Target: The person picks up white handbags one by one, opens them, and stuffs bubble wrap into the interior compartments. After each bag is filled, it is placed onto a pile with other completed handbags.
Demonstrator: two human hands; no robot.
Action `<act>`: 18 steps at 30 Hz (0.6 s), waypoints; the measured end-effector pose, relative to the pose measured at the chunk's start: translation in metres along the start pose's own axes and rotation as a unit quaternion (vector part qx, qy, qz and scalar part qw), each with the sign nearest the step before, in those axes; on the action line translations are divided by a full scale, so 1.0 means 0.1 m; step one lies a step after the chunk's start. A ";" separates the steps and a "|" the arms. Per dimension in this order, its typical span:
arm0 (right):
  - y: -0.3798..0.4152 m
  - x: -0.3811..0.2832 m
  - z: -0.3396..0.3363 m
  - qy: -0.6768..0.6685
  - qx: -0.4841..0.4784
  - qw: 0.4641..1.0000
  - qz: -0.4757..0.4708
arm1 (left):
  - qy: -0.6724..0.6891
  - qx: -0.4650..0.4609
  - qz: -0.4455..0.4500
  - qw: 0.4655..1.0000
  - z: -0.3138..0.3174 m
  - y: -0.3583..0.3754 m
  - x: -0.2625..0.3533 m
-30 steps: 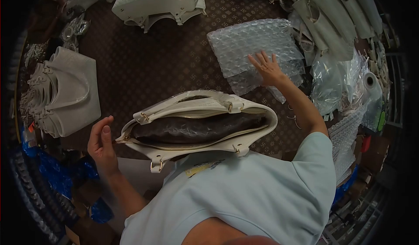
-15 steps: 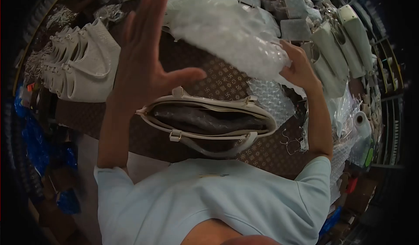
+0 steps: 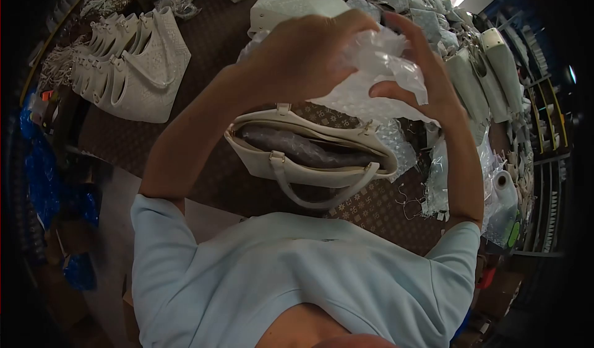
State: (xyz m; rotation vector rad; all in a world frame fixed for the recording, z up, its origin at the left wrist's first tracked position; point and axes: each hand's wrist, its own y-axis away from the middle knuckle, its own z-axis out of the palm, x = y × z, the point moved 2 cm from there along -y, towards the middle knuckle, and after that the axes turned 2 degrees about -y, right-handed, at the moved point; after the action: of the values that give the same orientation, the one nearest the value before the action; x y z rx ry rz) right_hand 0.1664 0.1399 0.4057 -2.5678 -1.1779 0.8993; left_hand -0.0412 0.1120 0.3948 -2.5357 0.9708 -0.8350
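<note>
A sheet of clear bubble wrap [image 3: 371, 78] is bunched up between my two hands, above the far side of the handbag. My left hand [image 3: 315, 47] is closed on its left part, with some fingertips hidden behind the plastic. On the right, my right hand [image 3: 427, 78] curves around the wrap's other side, thumb and fingers spread wide apart. Below them a cream handbag [image 3: 247, 159] stands with its top gaping and its front handle hanging toward me. Wrapped plastic filling [image 3: 291, 150] shows inside it.
Several white bags [image 3: 148, 88] stand in a row at the left. A pale bag [image 3: 297, 4] lies behind my hands. Bags and pouches [image 3: 427, 23] are heaped at the right, near a plastic roll [image 3: 502, 184].
My left hand has moved right from beside the handbag and closed on the bubble wrap, which is now bunched. The view has shifted a little, and my right hand's fingers have spread.
</note>
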 end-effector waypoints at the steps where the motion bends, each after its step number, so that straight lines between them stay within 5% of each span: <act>1: 0.02 -0.13 -0.07 0.024 0.018 0.999 -0.038 | 0.017 0.058 0.034 0.998 -0.08 0.03 0.00; 3: 0.12 -0.14 -0.08 0.013 0.047 0.993 -0.104 | 0.100 0.241 0.178 0.949 -0.10 0.04 -0.12; 4: 0.13 -0.28 -0.12 0.067 0.003 0.995 -0.070 | 0.106 0.235 0.162 0.953 -0.03 0.18 -0.14; 9: 0.42 -0.72 -0.43 0.277 0.038 0.960 0.017 | 0.314 0.102 -0.119 0.936 -0.01 0.91 -0.40; 11: 0.54 -0.92 -0.12 0.293 -0.053 0.953 0.062 | 0.287 -0.034 -0.186 0.939 0.24 1.15 -0.50; 14: 0.61 -0.69 0.55 0.128 -0.238 0.961 0.058 | 0.201 -0.228 -0.225 0.926 0.56 1.26 -0.54; 18: 0.44 -0.28 0.91 0.138 -0.288 0.942 0.098 | 0.169 -0.419 -0.269 0.851 0.85 1.23 -0.69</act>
State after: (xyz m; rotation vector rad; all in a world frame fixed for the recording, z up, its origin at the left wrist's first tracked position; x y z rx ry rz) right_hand 0.1265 0.0815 0.3283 -3.1783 -1.2565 0.2086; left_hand -0.0932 0.0761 0.2429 -3.6171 0.8322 -1.2468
